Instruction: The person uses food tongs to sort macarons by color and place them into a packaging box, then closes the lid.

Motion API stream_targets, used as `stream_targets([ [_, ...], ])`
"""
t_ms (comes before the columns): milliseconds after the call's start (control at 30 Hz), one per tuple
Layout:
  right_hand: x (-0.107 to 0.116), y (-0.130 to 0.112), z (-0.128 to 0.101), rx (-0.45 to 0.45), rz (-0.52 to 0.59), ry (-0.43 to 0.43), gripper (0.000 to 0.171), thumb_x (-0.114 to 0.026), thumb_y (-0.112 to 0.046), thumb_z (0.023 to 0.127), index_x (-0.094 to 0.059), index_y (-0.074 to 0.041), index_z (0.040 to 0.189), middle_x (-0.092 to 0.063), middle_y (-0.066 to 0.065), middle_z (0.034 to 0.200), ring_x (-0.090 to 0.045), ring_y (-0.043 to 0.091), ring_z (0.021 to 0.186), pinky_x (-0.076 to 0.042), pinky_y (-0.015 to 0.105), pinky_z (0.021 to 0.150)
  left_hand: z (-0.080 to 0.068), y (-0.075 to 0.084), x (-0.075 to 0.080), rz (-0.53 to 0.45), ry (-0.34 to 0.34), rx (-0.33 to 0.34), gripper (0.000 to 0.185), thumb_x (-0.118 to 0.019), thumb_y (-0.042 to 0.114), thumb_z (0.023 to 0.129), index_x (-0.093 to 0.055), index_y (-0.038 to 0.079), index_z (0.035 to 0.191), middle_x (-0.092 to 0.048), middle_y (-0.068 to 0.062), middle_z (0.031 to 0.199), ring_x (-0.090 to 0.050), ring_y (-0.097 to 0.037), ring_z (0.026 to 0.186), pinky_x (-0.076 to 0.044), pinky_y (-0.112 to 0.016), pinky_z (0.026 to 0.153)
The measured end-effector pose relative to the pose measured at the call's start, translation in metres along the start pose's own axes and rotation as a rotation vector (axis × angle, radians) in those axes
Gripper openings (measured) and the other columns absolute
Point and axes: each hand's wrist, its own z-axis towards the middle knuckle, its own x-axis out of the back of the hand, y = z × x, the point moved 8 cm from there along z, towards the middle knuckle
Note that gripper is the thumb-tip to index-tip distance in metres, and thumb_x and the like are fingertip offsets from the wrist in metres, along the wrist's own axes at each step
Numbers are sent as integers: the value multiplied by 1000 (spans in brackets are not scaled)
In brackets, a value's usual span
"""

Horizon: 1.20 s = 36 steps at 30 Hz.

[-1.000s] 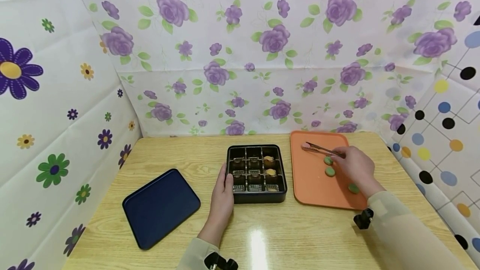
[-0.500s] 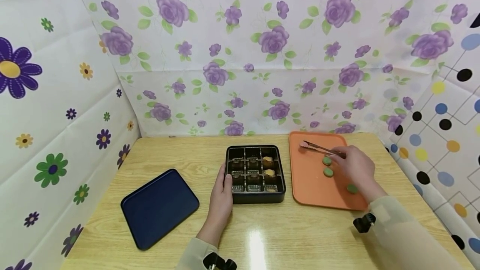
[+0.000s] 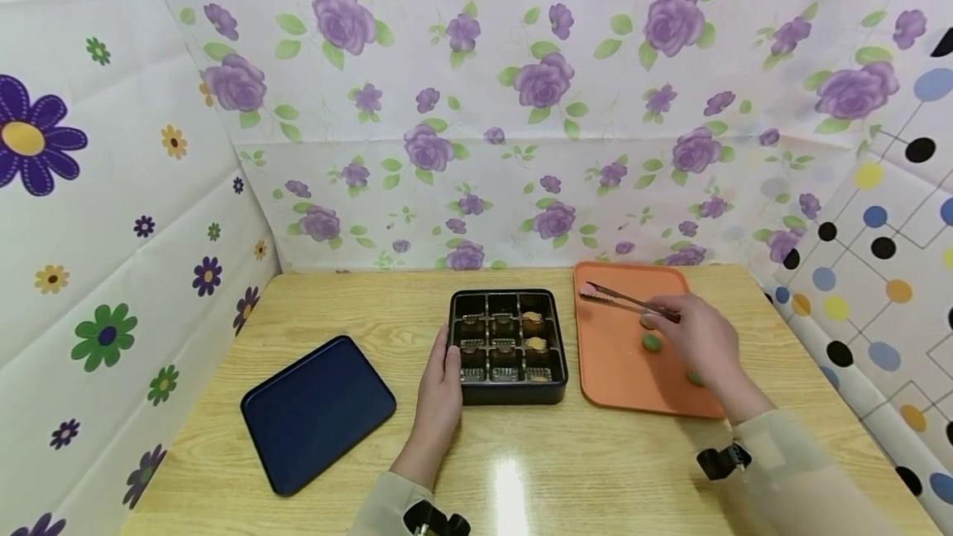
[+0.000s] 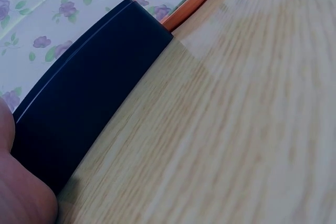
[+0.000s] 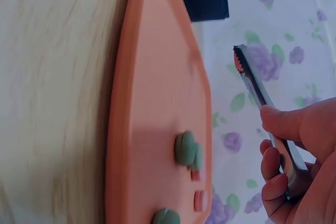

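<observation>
My right hand (image 3: 703,337) grips metal tongs (image 3: 629,302) above the orange tray, and a pink macaron (image 3: 589,290) sits between their tips. In the right wrist view, the tongs (image 5: 270,121) are pinched between thumb and curled fingers, clear of the tray. Green macarons (image 3: 652,342) lie on the orange tray (image 3: 610,375), with small pink ones (image 5: 200,201) beside them. My left hand (image 3: 439,387) holds the left side of a dark box (image 3: 514,392), thumb at its rim near the front corner. Yellow-orange pieces (image 3: 536,343) lie in the box's right-hand compartments.
A dark blue lid-like tray (image 3: 318,416) lies at an angle on the wooden table (image 3: 581,470), left of the box. Flower-patterned cloth (image 3: 476,106) hangs behind the table. Only a narrow gap separates the box and the orange tray.
My right hand has shifted slightly left, carrying the tongs and pink macaron toward the orange tray's left edge. The left hand and box stay in place.
</observation>
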Motion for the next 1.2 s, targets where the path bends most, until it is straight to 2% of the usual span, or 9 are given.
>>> stream_targets([
  [100, -2, -9, -1, 8, 11, 8, 33, -78, -29, 107, -80, -11, 134, -75, 17, 119, -70, 30, 88, -46, 38, 60, -1, 1, 0, 10, 3, -1, 58, -38, 40, 123, -21, 32, 179, -24, -4, 182, -31, -36, 164, -25, -66, 130],
  [233, -6, -21, -2, 39, 25, 18, 33, -80, -27, 106, -80, -11, 135, -74, 14, 113, -68, 27, 84, -47, 38, 59, -1, 0, 0, 9, 1, -1, 58, -37, 39, 124, -21, 31, 179, -23, -4, 182, -29, -37, 164, -24, -66, 130],
  [467, -15, -42, 0, 90, 27, 24, 30, -80, -29, 106, -83, -13, 131, -75, 11, 109, -68, 26, 87, -52, 40, 62, 0, -2, 0, 8, 3, -3, 58, -37, 39, 124, -21, 32, 179, -24, -5, 182, -30, -37, 164, -24, -66, 130],
  [633, -22, -58, 3, 79, 14, -2, 30, -79, -30, 107, -82, -14, 132, -74, 11, 111, -68, 23, 83, -49, 38, 59, 0, -2, -1, 1, -2, -5, 58, -38, 39, 124, -21, 32, 179, -23, -4, 182, -27, -36, 165, -23, -67, 130],
  [800, -30, -70, 5, 63, 19, -20, 29, -80, -28, 106, -83, -15, 131, -71, 8, 106, -64, 20, 77, -47, 37, 57, 1, 0, -1, 5, 4, -11, 58, -38, 40, 123, -21, 30, 179, -23, -3, 182, -27, -36, 165, -23, -66, 130],
  [1100, -45, -86, 9, 101, 27, -16, 29, -80, -30, 106, -83, -17, 132, -73, 9, 110, -64, 19, 77, -47, 37, 57, 2, -1, 0, 20, 14, -13, 60, -38, 41, 123, -21, 27, 179, -24, -4, 182, -27, -35, 165, -23, -65, 131],
  [1200, -50, -89, 11, 89, 39, -35, 31, -80, -30, 106, -82, -16, 134, -72, 9, 110, -61, 18, 73, -46, 37, 56, 3, -2, 0, 14, 12, -15, 60, -38, 40, 123, -22, 25, 179, -24, -3, 182, -25, -35, 165, -23, -65, 131],
])
